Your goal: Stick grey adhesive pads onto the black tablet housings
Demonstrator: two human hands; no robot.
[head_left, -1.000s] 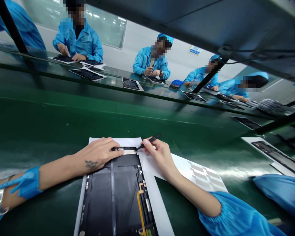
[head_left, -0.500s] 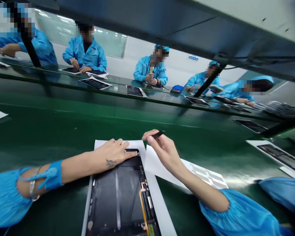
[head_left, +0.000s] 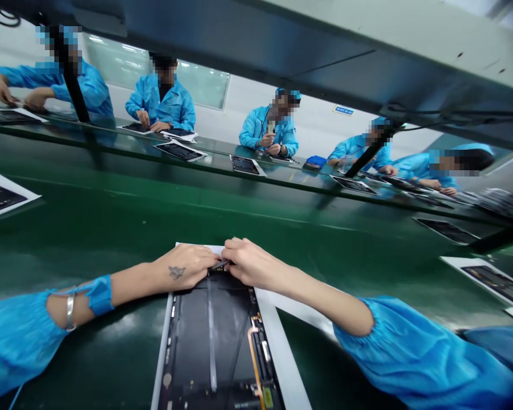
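Note:
A tablet-like device [head_left: 235, 336] lies open on white paper [head_left: 288, 353], its dark inside, orange flex cable [head_left: 253, 353] and small parts facing up. At its far edge my left hand [head_left: 188, 266] rests with the fingers curled and pressed together; what they pinch, if anything, is hidden. Close beside it my right hand [head_left: 256, 263] is closed around slim dark tweezers [head_left: 220, 264], whose tip points toward the left fingertips over the device's top edge. Most of the tool is covered by the right fingers.
Beyond the green bench [head_left: 123, 222], several people in blue smocks work at a far counter with similar devices [head_left: 243, 164]. Another device on paper [head_left: 496, 279] lies to the right, one [head_left: 2, 196] to the left. A metal shelf [head_left: 282, 51] hangs overhead.
My right hand has come down and left, bringing the tweezers to the device's far edge. My left fingers have drawn back from the top right corner and curled in.

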